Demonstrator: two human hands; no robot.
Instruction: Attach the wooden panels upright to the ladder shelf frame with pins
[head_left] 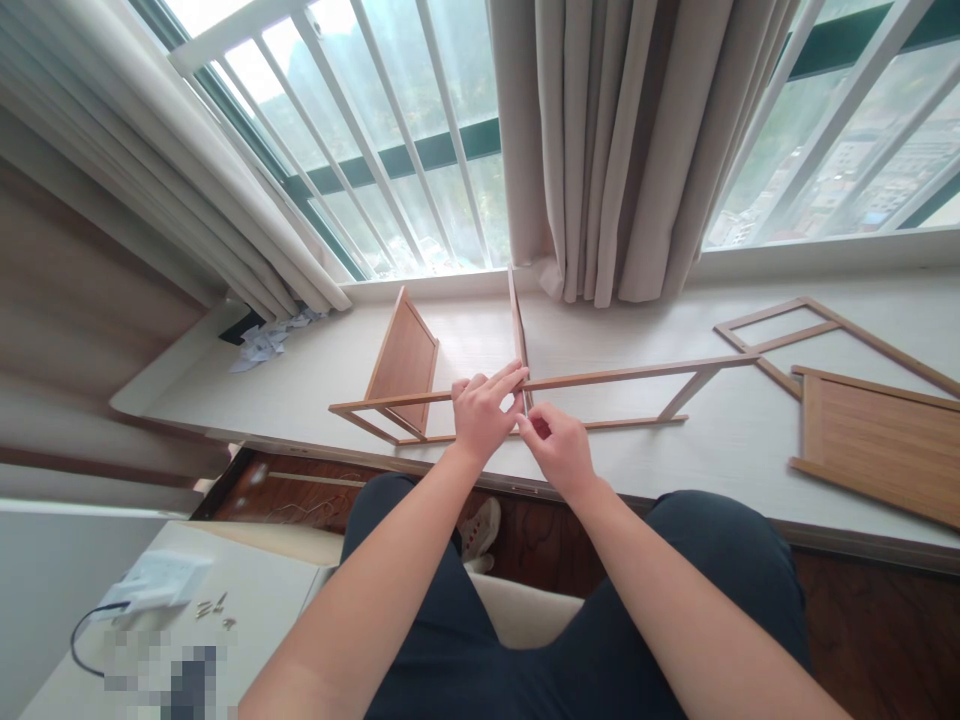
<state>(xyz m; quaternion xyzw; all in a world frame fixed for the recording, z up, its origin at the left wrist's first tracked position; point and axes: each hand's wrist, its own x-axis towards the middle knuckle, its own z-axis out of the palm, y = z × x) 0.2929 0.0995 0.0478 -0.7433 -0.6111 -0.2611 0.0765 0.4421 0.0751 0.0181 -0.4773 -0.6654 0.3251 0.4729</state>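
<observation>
A light-brown wooden ladder-like frame (622, 377) stands on its long edge on the white ledge, with two panels joined to its far side. One wooden panel (405, 355) stands upright near its left end. The other panel (517, 315) is seen nearly edge-on and meets the frame at the middle. At that joint my left hand (484, 412) is closed around the upper rail, fingers pointing right. Just right of it, my right hand (559, 445) pinches a thin metal rod (526, 402) against the joint; its kind is too small to make out.
Another wooden frame (784, 330) and a slatted-edge panel (885, 440) lie on the white ledge (600, 330) at right. Crumpled paper (262, 345) is at far left. Several small screws (212, 606) and a white power strip (161, 580) rest on a side table. Curtains (600, 150) hang behind.
</observation>
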